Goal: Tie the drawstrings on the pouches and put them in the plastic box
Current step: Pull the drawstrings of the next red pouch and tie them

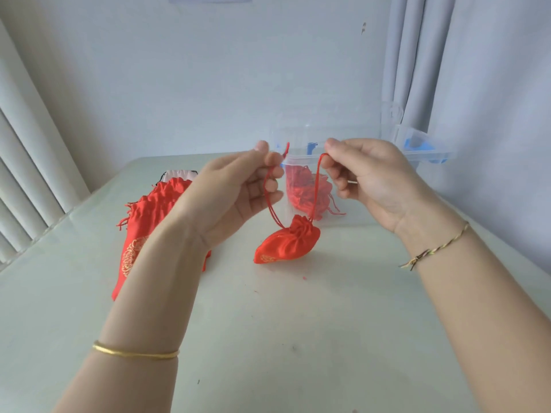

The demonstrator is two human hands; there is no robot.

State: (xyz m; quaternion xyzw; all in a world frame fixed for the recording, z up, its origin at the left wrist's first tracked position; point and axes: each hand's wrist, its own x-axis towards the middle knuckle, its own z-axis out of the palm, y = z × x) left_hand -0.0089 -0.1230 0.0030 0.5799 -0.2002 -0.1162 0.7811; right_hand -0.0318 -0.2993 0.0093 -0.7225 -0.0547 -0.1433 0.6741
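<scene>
Red satin pouch (287, 244) rests cinched at centre frame. The left hand (238, 192) and right hand (366, 177) each pinch a drawstring (317, 180) above it. Best to cross the cords close to the neck under even tension. The plastic box (429, 158) stands just behind.

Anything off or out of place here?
Minor only: a small red scrap lies loose on the table near the pouch held by its drawstrings, and one pale pouch sits behind the all-red pile. Nothing spilled or torn.
</scene>
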